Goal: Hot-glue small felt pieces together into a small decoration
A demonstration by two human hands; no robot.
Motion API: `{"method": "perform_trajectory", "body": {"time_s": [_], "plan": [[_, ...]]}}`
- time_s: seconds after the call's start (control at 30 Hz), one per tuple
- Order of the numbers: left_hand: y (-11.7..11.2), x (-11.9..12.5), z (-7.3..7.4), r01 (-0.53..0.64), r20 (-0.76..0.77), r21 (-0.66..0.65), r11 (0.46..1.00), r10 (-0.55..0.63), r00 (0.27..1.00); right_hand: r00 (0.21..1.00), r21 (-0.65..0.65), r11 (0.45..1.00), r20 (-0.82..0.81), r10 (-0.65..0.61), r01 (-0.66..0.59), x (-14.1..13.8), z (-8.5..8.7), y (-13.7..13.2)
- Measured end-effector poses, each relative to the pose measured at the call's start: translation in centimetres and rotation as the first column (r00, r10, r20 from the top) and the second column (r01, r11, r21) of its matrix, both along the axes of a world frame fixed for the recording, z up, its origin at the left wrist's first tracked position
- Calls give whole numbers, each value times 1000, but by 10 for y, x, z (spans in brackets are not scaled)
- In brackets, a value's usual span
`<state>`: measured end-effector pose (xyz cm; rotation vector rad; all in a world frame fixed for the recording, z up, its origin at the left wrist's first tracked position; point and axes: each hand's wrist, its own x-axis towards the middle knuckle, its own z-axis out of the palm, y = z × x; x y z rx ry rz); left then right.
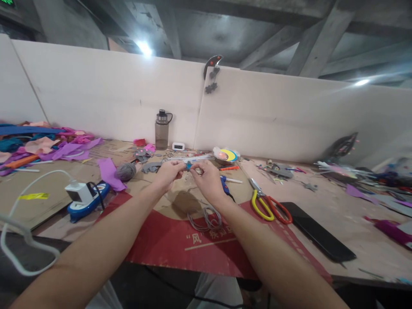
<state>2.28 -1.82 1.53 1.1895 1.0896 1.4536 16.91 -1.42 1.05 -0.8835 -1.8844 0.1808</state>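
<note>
Both hands meet above the middle of the table, pinching a small blue piece [188,165] between them; its kind is too small to make out. My left hand [171,174] has thumb and fingers closed at its left side. On the other side, my right hand [206,177] is closed on it with the fingertips. Below the hands lies a loose bundle of grey cord [206,219] on red and brown cardboard [180,253]. A blue glue gun [224,183] is just right of my right hand, partly hidden by it.
Scissors [267,206] with yellow and red handles and a black phone [317,231] lie to the right. At left are a blue power strip [85,206], grey yarn [125,171] and coloured felt scraps [48,146]. A bottle [162,131] stands at the back by a white partition [112,94].
</note>
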Motion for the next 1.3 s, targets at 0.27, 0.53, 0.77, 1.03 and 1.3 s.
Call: {"method": "perform_trajectory", "body": {"time_s": [0.27,0.53,0.77,1.03,1.3], "plan": [[2,-1,-4,13,-235,94,995,9,972,994,-100,989,-25,-111,108,2,7,1],[-1,-1,-2,-19,-309,84,996,45,950,993,-130,986,-36,-114,109,5,9,0],[-1,-2,0,7,-321,71,997,16,947,997,-156,987,-65,-52,41,5,10,0],[-2,-4,1,64,-322,54,996,-43,946,998,-198,978,4,-67,66,6,8,4],[0,-7,3,186,-124,-19,982,-187,975,995,-259,960,45,-94,102,9,10,8]]}}
